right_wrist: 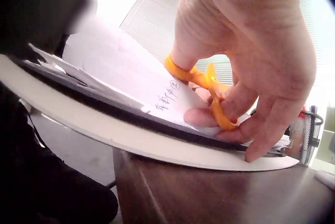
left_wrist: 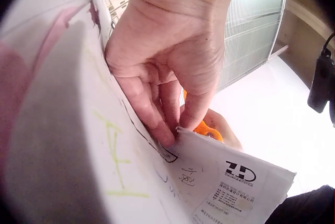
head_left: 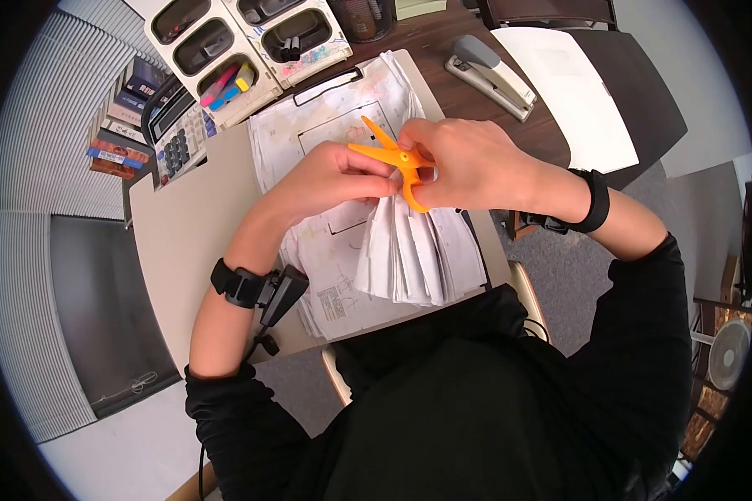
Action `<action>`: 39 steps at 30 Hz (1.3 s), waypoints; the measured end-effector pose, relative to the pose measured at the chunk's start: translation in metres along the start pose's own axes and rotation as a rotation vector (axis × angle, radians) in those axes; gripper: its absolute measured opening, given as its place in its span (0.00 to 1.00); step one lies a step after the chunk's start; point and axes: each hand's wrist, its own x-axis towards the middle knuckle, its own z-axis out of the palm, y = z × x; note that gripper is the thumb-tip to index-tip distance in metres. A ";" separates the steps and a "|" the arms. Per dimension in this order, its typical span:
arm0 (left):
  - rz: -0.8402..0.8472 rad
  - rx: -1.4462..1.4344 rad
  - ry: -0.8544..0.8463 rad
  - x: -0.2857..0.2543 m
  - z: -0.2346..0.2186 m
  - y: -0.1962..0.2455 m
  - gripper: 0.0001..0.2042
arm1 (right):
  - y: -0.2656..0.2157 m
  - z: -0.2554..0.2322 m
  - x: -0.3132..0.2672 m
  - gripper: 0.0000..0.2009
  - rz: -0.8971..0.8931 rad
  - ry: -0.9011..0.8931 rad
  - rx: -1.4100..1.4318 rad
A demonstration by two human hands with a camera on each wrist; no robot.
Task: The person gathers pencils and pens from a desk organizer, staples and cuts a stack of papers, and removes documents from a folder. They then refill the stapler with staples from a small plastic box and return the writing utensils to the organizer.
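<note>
My right hand [head_left: 480,163] holds orange scissors [head_left: 403,157], its thumb and a finger through the handle loops [right_wrist: 225,116]. The scissor blades stand apart and point up and to the left, above the left hand's fingers. With thumb and fingertips my left hand [head_left: 322,179] pinches the upper end of a pleated white paper bundle [head_left: 405,259], which fans out towards the body. Printed text and a logo show on the paper [left_wrist: 230,182] in the left wrist view. Under the bundle lie drawing sheets [head_left: 334,288] on a clipboard with a black clip [head_left: 330,86].
A grey stapler [head_left: 493,75] lies to the right of the clipboard, near a large white sheet [head_left: 568,96]. At the back left stand a pen organizer [head_left: 246,54] with highlighters [head_left: 226,86], a calculator [head_left: 181,146] and several stacked books [head_left: 125,117]. A mesh pen holder [head_left: 368,18] is behind.
</note>
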 end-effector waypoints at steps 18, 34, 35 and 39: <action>-0.029 -0.023 -0.033 0.004 -0.003 0.000 0.12 | 0.005 -0.004 -0.003 0.24 0.047 0.032 0.064; -0.071 0.092 -0.046 0.006 0.012 0.017 0.15 | 0.003 0.004 -0.007 0.21 0.069 0.065 0.011; -0.069 0.112 -0.044 0.006 0.013 0.017 0.13 | 0.003 0.004 -0.007 0.21 0.070 0.069 0.012; -0.027 0.104 -0.057 0.007 0.013 0.011 0.11 | -0.003 0.001 -0.007 0.21 0.082 0.063 -0.034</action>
